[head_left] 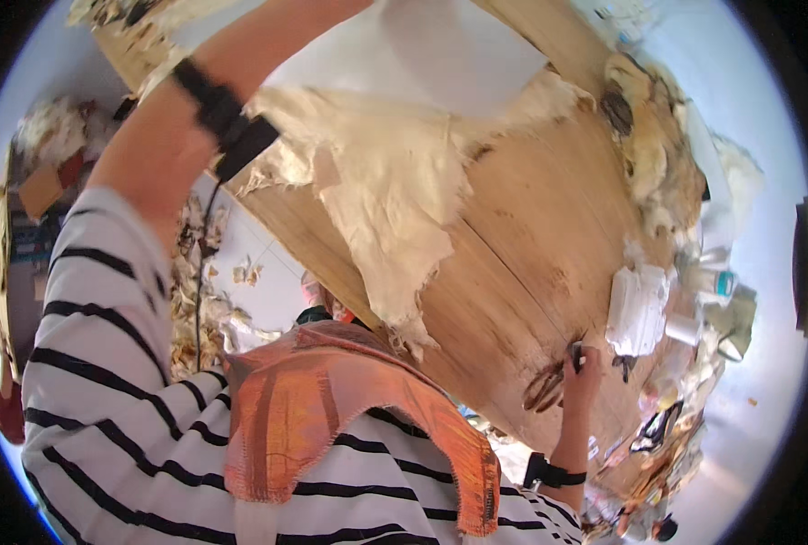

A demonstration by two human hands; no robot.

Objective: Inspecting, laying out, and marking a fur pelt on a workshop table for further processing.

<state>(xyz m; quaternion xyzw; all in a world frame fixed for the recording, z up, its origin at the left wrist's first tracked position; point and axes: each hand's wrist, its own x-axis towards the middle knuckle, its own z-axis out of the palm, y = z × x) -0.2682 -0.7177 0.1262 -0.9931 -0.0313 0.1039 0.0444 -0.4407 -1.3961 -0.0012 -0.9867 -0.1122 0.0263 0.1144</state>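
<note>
One right hand [584, 371], fingers [590, 352] round dark object [576, 351]; pale hide [395, 195] on table [535, 232].

Hide [390, 204] on table [531, 245], left of my right hand [585, 361]. Paper sheet [413, 59] over hide's far end. Fur piece [655, 150] right of hide, beyond the bundle [638, 311].

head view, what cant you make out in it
All in the head view:
- Left hand: out of sight; the upper edge cuts off the left forearm.
- White sheet: its far end is cut off by the same edge.
- Pale hide: part of it is hidden under the white sheet.
- Dark thing at the right hand: too small to identify, partly covered by the fingers.
</note>
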